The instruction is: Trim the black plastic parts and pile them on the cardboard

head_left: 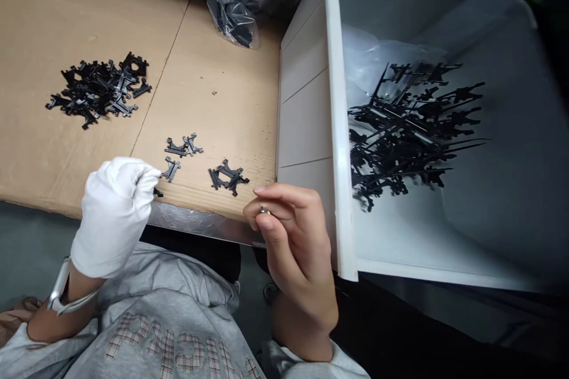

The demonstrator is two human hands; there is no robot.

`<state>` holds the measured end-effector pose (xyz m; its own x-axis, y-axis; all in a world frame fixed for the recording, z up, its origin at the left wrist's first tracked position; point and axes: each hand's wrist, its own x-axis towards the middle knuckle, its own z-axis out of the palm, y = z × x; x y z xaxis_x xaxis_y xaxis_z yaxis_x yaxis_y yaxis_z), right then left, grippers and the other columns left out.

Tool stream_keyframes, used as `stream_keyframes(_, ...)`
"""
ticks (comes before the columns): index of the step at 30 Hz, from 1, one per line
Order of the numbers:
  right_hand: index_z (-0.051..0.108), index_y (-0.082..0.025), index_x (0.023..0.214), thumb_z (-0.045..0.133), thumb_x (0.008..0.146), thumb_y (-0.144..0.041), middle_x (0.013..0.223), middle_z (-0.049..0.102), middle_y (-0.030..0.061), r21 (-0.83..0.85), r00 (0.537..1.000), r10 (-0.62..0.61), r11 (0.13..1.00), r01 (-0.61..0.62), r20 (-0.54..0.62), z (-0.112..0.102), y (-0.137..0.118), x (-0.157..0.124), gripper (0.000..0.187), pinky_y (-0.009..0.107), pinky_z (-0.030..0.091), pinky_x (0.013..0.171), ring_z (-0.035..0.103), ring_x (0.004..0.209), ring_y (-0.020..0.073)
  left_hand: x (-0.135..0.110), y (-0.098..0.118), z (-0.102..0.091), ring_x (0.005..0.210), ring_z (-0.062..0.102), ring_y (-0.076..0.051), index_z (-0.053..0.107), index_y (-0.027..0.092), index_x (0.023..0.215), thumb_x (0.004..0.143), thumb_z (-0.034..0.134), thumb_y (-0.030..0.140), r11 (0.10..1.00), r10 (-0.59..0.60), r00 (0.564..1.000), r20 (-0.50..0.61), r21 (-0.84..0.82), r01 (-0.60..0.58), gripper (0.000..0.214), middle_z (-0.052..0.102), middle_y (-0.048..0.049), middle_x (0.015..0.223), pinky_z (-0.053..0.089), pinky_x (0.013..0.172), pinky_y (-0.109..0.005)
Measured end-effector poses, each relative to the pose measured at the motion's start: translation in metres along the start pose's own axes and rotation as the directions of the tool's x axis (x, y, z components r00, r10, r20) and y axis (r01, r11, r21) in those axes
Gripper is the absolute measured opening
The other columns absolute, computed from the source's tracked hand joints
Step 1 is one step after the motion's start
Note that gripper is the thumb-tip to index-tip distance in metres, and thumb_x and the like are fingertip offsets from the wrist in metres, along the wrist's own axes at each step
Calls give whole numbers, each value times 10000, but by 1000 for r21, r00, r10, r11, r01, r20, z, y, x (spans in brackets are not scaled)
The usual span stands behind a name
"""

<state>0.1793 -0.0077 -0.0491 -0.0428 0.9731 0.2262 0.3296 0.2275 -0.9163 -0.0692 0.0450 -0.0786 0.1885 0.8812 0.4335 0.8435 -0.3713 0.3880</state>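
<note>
I log: white-gloved left hand (pixel 114 216) closed on small black plastic piece (pixel 157 192) at brown cardboard sheet's (pixel 208 100) near edge; bare right hand (pixel 291 243) pinching tiny silver part (pixel 264 210).

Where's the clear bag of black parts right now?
In the head view, the clear plastic bag sits top centre at the far edge of the cardboard, just left of the white bin.

A small assembly workshop: a cardboard-covered table (pixel 213 89) holds loose black plastic parts (pixel 98 90), with a white bin (pixel 340 118) at right.
</note>
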Motion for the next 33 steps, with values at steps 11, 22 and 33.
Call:
stream_keyframes(11,630,-340,1366,615,1159,-296,1192,785,31,61,999,40,997,-42,20,8,7,-2,213,263,671,864,828,979,158,20,12,22,1035,803,-382,770,157,1028,1066,583,278,988,-81,938,337,154,30,225,839,-184,1179,600,853,-465)
stream_keyframes(22,635,-384,1360,625,1153,-283,1164,786,-8,66,999,23,997,-26,46,9,7,-1,231,210,635,850,821,974,130,66,8,-19,1001,795,-407,722,224,947,1070,536,354,849,-431,738,519,510,138,259,814,-167,1035,597,830,-457)
stream_keyframes(33,635,-339,1343,613,1157,-361,1228,820,41,4,997,65,998,-65,30,7,9,-6,189,286,666,845,832,1000,185,91,-27,-22,1365,665,-439,705,247,1418,1091,402,370,815,-340,873,350,572,88,462,684,-158,1512,568,1058,-562)
